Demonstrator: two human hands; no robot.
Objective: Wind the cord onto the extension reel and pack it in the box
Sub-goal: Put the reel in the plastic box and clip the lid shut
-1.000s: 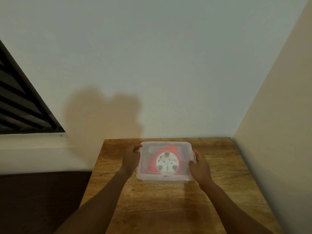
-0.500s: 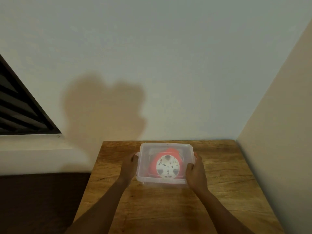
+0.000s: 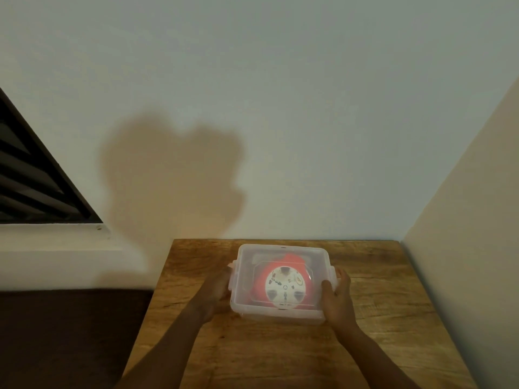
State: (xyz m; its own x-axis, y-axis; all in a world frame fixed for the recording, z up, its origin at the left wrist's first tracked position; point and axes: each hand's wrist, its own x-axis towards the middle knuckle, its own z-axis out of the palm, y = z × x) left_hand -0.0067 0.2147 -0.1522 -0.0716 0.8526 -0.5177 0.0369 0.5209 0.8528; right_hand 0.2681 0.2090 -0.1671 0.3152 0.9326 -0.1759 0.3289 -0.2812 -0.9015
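Clear box (image 3: 280, 311) – red reel (image 3: 259, 283), white face, brown wood-grain table (image 3: 379, 318), pale wall (image 3: 280, 108)

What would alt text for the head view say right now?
Both hands clasp a lidded clear plastic box on a wooden table: left hand and right hand at its side latches. A red extension reel lies inside.

The red extension reel (image 3: 283, 284), white face up, lies inside the clear lidded box (image 3: 278, 279); its cord seems wound.
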